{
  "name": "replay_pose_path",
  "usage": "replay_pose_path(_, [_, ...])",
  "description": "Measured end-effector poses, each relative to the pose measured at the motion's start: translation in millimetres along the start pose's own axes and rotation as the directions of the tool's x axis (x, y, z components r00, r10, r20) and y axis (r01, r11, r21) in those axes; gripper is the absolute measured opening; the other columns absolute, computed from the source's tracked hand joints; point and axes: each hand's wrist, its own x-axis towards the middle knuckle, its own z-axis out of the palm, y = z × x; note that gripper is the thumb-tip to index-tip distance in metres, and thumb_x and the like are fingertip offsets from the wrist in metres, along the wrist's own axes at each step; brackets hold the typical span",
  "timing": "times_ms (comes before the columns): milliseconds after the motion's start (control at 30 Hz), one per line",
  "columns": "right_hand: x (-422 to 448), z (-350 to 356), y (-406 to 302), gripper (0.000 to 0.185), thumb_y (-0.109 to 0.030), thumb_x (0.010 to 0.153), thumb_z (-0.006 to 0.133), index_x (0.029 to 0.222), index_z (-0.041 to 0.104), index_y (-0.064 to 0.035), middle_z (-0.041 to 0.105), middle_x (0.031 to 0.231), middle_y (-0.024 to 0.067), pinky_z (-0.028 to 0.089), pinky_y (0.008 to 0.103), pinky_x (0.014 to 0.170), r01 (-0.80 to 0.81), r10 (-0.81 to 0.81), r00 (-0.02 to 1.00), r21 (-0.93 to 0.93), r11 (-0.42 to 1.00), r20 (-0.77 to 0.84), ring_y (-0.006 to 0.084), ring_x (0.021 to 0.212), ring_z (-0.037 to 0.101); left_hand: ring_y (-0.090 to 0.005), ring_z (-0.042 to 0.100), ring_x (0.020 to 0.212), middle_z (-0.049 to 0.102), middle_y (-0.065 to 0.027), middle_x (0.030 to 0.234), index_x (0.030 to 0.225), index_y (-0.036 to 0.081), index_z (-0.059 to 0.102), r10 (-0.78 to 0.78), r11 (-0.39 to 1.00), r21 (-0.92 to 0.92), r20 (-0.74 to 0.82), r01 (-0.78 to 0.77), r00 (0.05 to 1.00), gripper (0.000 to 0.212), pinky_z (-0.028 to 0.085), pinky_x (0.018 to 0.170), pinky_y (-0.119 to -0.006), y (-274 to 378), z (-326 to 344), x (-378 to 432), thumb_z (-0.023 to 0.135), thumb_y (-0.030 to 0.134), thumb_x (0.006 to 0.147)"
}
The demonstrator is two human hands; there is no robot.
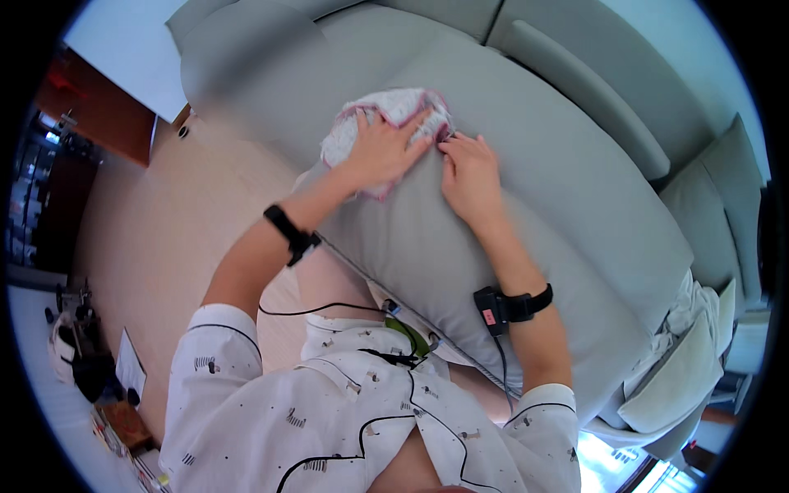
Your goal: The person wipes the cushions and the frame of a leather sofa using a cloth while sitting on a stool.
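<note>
A crumpled white patterned cloth with pink edging (394,105) lies on the seat of a grey sofa (542,160) before me. My left hand (385,145) rests on the cloth with its fingers spread, pressing it against the seat. At the cloth's right edge is my right hand (471,169), its fingers curled and the thumb and index finger meeting at the hem; a small dark bit shows at those fingertips, too small to name. Each forearm wears a black strap with a device, and thin cables run from them toward my waist.
Sofa back cushions (592,92) curve along the far side. At the lower right lie a pale cushion (675,376) and a rumpled light cloth (684,302). A wooden floor (179,228) spreads to the left, with a brown door (102,105) beyond and a wooden box (123,425) at lower left.
</note>
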Motion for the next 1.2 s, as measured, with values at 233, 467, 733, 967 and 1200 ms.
replay_pose_path(233, [10.8,-12.8,-6.5,0.030,-0.008,0.083,0.066,0.112,0.069,-0.0045,0.059,0.137,0.0192,0.030,0.0525,0.116,-0.214,0.202,0.958,-0.034,0.976,-0.204,0.0356,0.133,0.050,-0.0512,0.037,0.141,0.044,-0.0318,0.149,0.161,0.010,0.022,-0.284,0.918,-0.301,-0.047,0.257,0.958,0.093,0.026,0.118,-0.055,-76.9,33.0,124.6,0.042,0.072,0.094])
replay_pose_path(467, [0.6,-20.0,9.5,0.058,-0.016,0.083,0.070,0.139,0.054,-0.0095,0.033,0.157,0.0238,0.013,0.0577,0.122,-0.302,0.278,0.952,-0.253,0.919,-0.126,0.0395,0.149,0.025,-0.0602,0.019,0.145,0.016,-0.0305,0.163,0.162,0.009,0.017,-0.046,0.998,-0.039,0.008,0.046,0.999,0.100,0.017,0.114,-0.072,-4.7,17.7,26.3,0.053,0.069,0.089])
replay_pose_path(733, [2.1,-20.3,0.5,0.064,-0.020,0.084,0.071,0.143,0.051,-0.0093,0.031,0.158,0.0253,0.012,0.0591,0.121,-0.285,0.274,0.959,-0.275,0.918,-0.076,0.0416,0.150,0.023,-0.0585,0.019,0.146,0.014,-0.0287,0.165,0.162,0.017,0.021,0.003,0.998,0.065,-0.032,-0.001,0.999,0.095,0.017,0.110,-0.075,-4.4,14.6,56.1,0.050,0.073,0.090])
replay_pose_path(967, [2.6,-16.4,3.4,0.062,-0.017,0.082,0.071,0.141,0.054,-0.0091,0.032,0.157,0.0248,0.013,0.0587,0.121,-0.275,0.259,0.960,-0.201,0.940,-0.102,0.0423,0.149,0.023,-0.0394,0.032,0.147,0.034,-0.0254,0.159,0.156,0.002,0.031,-0.184,0.774,-0.571,0.212,0.275,0.960,0.094,0.026,0.119,-0.049,-74.0,31.5,158.3,0.039,0.073,0.096])
replay_pose_path(1200, [-3.0,-21.4,14.3,0.059,-0.015,0.083,0.069,0.140,0.054,-0.0117,0.031,0.158,0.0219,0.013,0.0582,0.121,-0.285,0.267,0.956,-0.173,0.943,-0.122,0.0412,0.149,0.023,-0.0314,0.040,0.143,0.043,-0.0204,0.154,0.150,-0.004,0.039,-0.028,0.750,-0.654,0.113,0.095,0.993,0.073,0.029,0.117,-0.041,-103.8,38.7,52.4,0.037,0.053,0.106])
